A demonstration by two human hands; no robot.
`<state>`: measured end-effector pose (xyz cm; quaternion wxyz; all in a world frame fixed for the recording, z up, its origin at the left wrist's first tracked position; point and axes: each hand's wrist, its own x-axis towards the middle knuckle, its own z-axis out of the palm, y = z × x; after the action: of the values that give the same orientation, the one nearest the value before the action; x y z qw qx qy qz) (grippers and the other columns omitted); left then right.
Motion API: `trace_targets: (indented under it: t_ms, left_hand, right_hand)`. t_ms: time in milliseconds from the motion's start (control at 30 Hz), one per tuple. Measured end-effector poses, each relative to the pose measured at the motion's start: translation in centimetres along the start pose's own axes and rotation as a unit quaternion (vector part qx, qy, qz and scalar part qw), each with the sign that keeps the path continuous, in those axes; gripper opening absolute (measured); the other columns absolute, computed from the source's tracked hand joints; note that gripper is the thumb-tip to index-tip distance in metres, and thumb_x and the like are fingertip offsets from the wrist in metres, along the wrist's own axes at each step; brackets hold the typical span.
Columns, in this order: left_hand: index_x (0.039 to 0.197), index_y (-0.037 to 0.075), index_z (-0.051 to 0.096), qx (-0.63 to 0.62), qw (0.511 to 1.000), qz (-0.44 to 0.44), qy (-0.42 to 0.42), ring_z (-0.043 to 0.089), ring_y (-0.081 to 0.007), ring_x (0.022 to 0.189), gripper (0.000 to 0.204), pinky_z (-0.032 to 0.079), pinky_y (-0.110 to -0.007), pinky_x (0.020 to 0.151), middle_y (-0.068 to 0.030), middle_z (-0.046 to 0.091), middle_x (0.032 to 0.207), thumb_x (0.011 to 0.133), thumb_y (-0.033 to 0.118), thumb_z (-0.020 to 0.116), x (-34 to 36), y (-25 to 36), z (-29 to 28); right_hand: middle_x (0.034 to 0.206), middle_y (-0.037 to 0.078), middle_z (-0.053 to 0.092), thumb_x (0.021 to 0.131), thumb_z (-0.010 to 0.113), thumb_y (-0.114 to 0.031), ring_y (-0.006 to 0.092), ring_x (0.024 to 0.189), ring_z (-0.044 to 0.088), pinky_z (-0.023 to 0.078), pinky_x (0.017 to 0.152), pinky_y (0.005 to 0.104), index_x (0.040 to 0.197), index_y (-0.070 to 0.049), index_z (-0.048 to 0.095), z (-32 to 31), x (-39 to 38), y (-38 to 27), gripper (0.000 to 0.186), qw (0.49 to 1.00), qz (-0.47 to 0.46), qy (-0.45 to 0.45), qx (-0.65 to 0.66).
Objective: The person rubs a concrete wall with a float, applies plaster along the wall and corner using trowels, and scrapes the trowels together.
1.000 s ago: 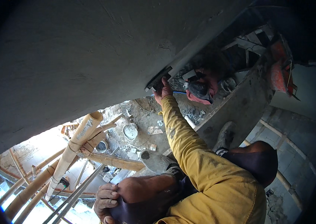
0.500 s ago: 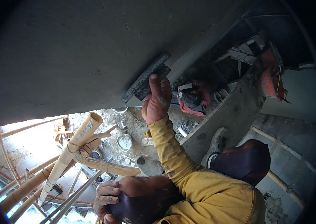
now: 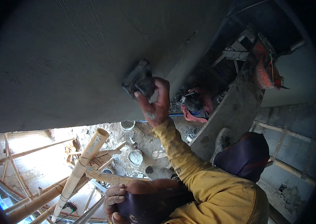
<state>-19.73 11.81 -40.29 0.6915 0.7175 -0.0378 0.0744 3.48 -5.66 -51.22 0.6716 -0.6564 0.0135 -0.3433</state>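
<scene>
My right hand (image 3: pixel 156 102) grips a dark, mortar-stained plastering float (image 3: pixel 138 78) against the grey plastered wall (image 3: pixel 61 74). The thumb and a bent finger show at the float's back; the other fingers are partly hidden. A mud-stained yellow sleeve (image 3: pixel 176 145) covers that arm. Lower down, my left hand (image 3: pixel 115 201) lies over my bent left knee, its fingers draped along the dark cloth, with no tool in it. Fine streaks mark the wall above the float.
Bamboo poles (image 3: pixel 81 168) and a wooden plank (image 3: pixel 109 176) stand at the left. Far below are buckets (image 3: pixel 135 157) and a crouching person (image 3: pixel 197 106). A concrete-smeared board (image 3: pixel 236 100) runs beneath my foot, and an orange container (image 3: pixel 266 71) sits at its far end.
The float has turned from a slanting edge-on pose to show more of its back, and my right wrist has twisted. The view has shifted slightly. My left hand stays on the knee.
</scene>
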Motion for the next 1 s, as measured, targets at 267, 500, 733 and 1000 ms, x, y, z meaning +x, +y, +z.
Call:
trace_targets:
  t_ms: [267,500,733,1000]
  left_hand:
    - [0.099,0.000,0.056,0.011,0.999,-0.030,-0.043,0.050,-0.0317,0.114,0.050,0.037,-0.046,0.101,-0.0190,0.057,0.109,0.093,0.050,0.049,0.3,-0.5,-1.1]
    - [0.097,-0.002,0.057,0.015,1.000,0.004,-0.022,0.051,-0.0335,0.114,0.050,0.038,-0.047,0.100,-0.0217,0.058,0.111,0.094,0.047,0.048,0.3,-0.5,-1.1]
    - [0.100,-0.004,0.062,0.054,0.998,-0.009,-0.036,0.056,-0.0329,0.111,0.052,0.041,-0.044,0.098,-0.0220,0.061,0.113,0.094,0.046,0.047,0.9,-0.1,-0.9]
    - [0.102,-0.005,0.063,0.106,0.993,-0.026,-0.051,0.057,-0.0289,0.107,0.058,0.042,-0.038,0.095,-0.0215,0.061,0.113,0.094,0.050,0.046,1.9,0.5,0.7]
  right_hand:
    - [0.114,0.014,0.055,0.075,0.075,-0.018,0.0292,0.102,0.054,0.046,0.089,0.0392,0.121,-0.004,0.052,1.2,-8.0,0.2,0.054,0.980,-0.109,-0.162,-0.028]
    - [0.108,0.003,0.051,0.089,0.068,-0.021,0.0107,0.096,0.047,0.041,0.089,0.0301,0.119,-0.003,0.042,2.4,-5.8,4.6,0.043,0.862,0.386,0.122,0.304]
    - [0.103,0.002,0.057,0.086,0.072,-0.030,0.0102,0.087,0.053,0.044,0.080,0.0298,0.111,-0.004,0.051,4.9,2.2,-8.0,0.042,0.938,0.137,0.076,0.308]
    - [0.109,0.015,0.057,0.067,0.080,-0.019,0.0339,0.100,0.055,0.045,0.086,0.0456,0.115,-0.005,0.055,6.2,2.5,-18.5,0.056,0.939,-0.242,-0.230,0.080]
